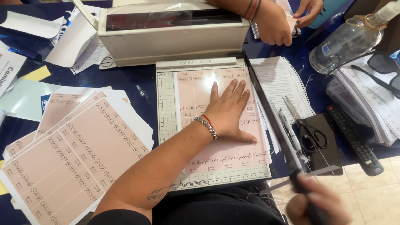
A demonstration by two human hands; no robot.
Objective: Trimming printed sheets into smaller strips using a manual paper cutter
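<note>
Fingers flat on pink sheet.

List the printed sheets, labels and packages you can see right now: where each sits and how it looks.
Pink label sheet: on the paper cutter, rectangular, under the left hand.
Pink sheet stack: fanned at left, white-edged.
White lined sheets: right of the cutter blade.
Clear plastic bottle: lying top right, small label.
Right hand: gripping the blade handle, blurred.

The left hand lies flat on a pink printed sheet on the paper cutter. The right hand grips the cutter's blade handle.
</note>
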